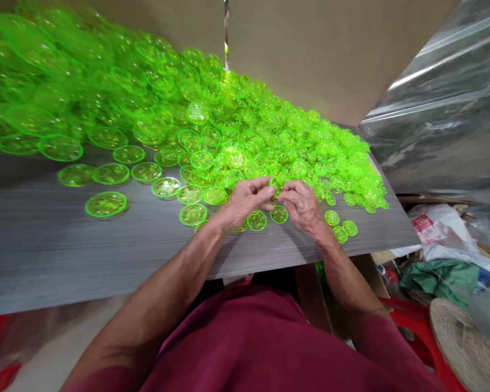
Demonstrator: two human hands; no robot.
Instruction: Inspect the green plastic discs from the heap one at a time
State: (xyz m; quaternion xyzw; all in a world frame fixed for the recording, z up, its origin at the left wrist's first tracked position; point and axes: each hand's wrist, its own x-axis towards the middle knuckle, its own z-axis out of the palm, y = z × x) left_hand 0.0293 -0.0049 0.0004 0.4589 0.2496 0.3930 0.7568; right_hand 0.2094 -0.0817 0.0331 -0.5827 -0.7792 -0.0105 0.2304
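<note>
A large heap of clear neon-green round plastic pieces (245,125) covers the back of the grey table (44,228). At its front edge my left hand (249,200) pinches a small green piece (273,182) between thumb and fingers. My right hand (301,204), fingers curled together, meets it from the right at the same piece, which the fingertips mostly hide. Just below the hands lie flat green discs (257,220). More single discs (106,204) are spread to the left, and a few (340,234) lie right of my right hand.
A brown board (310,49) stands behind the heap. Clear plastic sheeting (445,109) hangs at the right. Beyond the table's right end are bags, a green cloth (441,280), a red stool (412,321) and a round woven item (461,343).
</note>
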